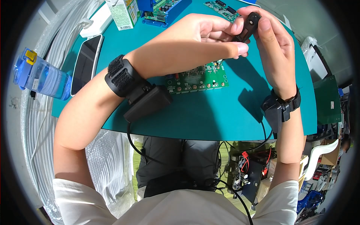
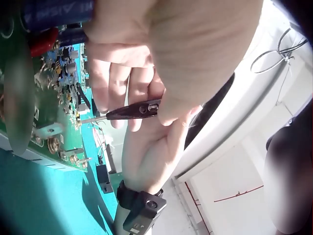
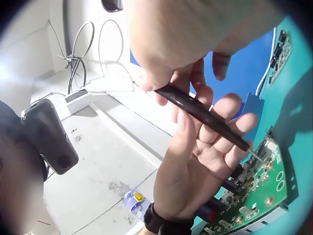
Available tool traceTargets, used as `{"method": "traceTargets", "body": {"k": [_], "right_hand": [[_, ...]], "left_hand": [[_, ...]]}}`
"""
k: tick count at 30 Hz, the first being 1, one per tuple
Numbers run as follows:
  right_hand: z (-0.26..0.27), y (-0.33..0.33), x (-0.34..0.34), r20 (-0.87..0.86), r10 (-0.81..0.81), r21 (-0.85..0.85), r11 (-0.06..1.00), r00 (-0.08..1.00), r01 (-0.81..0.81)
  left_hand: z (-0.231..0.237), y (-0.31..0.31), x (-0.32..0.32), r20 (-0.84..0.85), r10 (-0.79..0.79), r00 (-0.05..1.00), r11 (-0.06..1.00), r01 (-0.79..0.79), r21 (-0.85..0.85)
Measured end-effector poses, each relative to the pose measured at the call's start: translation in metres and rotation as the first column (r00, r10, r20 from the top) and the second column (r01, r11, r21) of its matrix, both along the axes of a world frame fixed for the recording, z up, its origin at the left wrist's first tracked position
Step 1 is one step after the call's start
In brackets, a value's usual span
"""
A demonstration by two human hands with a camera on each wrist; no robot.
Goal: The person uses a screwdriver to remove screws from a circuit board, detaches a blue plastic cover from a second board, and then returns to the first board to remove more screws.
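Observation:
A black-handled screwdriver [image 3: 205,116] with a thin metal shaft slants over a green circuit board [image 1: 195,80]. My right hand [image 1: 275,48] pinches the handle near its upper end. Its tip overlaps the board's components in both wrist views, while the left thumb hides it in the head view. My left hand [image 1: 213,37] lies beside the handle, its thumb straight and fingers loosely bent. The right wrist view shows the left palm [image 3: 200,166] behind the screwdriver, with the thumb close along it. Red and dark-blue cylindrical parts stand on the board in the left wrist view.
At the left of the teal table [image 1: 243,123] are a phone [image 1: 87,65] and a blue water bottle [image 1: 47,77]. Along the back stand a carton [image 1: 123,15], a blue holder [image 1: 172,13] with circuitry, and another board [image 1: 221,11]. Cables [image 1: 129,138] hang from both wrist cameras.

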State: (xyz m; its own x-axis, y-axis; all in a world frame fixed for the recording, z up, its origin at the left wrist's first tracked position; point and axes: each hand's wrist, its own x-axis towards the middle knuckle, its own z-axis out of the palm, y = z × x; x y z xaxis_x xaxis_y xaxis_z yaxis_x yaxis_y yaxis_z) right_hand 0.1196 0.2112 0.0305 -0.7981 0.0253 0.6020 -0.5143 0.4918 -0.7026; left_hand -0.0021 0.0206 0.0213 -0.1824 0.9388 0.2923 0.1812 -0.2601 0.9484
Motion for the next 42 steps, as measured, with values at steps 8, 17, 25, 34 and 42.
{"method": "traceTargets", "body": {"k": [8, 17, 25, 34, 42], "right_hand": [[0.01, -0.019, 0.004, 0.049, 0.049, -0.034, 0.998, 0.998, -0.048], [0.003, -0.019, -0.001, 0.001, 0.087, -0.008, 0.996, 0.996, -0.087], [0.001, -0.013, -0.001, 0.058, 0.172, -0.085, 0.982, 0.983, -0.167], [0.002, 0.0, -0.002, 0.098, 0.148, -0.102, 0.985, 0.984, -0.138], [0.004, 0.007, 0.005, 0.074, 0.056, 0.036, 0.998, 0.996, -0.059]], "left_hand": [[0.001, 0.0, 0.002, 0.088, 0.026, 0.996, 0.999, -0.028, 0.028], [0.0, -0.001, 0.003, 0.073, 0.106, 0.992, 0.994, -0.108, 0.02], [-0.001, -0.001, 0.001, -0.006, 0.113, 0.994, 0.994, -0.113, -0.009], [-0.004, 0.001, 0.003, -0.03, 0.16, 0.987, 0.987, -0.16, 0.006], [-0.001, -0.001, 0.003, 0.061, 0.119, 0.991, 0.993, -0.119, 0.001]]}}
